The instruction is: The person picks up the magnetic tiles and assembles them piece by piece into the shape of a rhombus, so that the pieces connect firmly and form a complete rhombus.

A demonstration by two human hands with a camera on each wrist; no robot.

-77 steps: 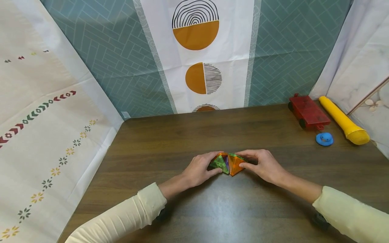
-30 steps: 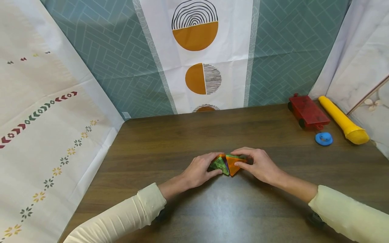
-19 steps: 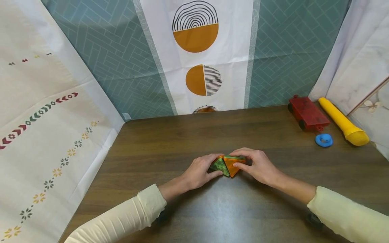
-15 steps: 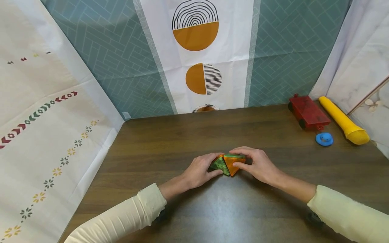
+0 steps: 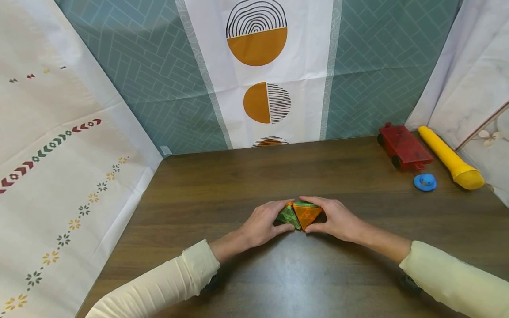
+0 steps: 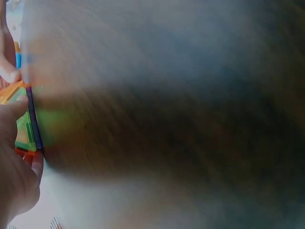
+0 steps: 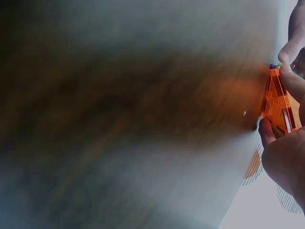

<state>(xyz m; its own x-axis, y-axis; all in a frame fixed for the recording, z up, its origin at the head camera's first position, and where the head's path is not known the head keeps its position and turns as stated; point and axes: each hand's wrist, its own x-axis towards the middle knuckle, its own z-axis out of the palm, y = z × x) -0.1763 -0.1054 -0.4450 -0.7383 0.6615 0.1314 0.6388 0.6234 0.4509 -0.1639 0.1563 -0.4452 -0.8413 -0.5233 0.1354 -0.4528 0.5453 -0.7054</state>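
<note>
Translucent triangular magnetic tiles stand together at the middle of the table, in the head view. My left hand [image 5: 260, 224] grips the left part, its thumb near the lower corner of a green tile [image 5: 289, 216]. On the right, an orange tile [image 5: 307, 215] leans against the green one, their slanted edges meeting. My right hand [image 5: 339, 221] holds that part, thumb at the orange tile's lower tip and fingers along a green edge on top. A dark purple edge [image 6: 34, 119] runs under the green tile in the left wrist view. The backs of the tiles are hidden by my fingers.
A red toy wagon [image 5: 406, 147], a yellow toy microphone [image 5: 449, 157] and a small blue duck-like toy [image 5: 425, 182] are at the back right of the brown wooden table [image 5: 222, 176]. Patterned cloths [image 5: 171, 88] hang behind and at both sides.
My right hand has moved left with the orange tile, and the gap showing purple between it and the green tile has closed. My right thumb has slid down to the orange tip.
</note>
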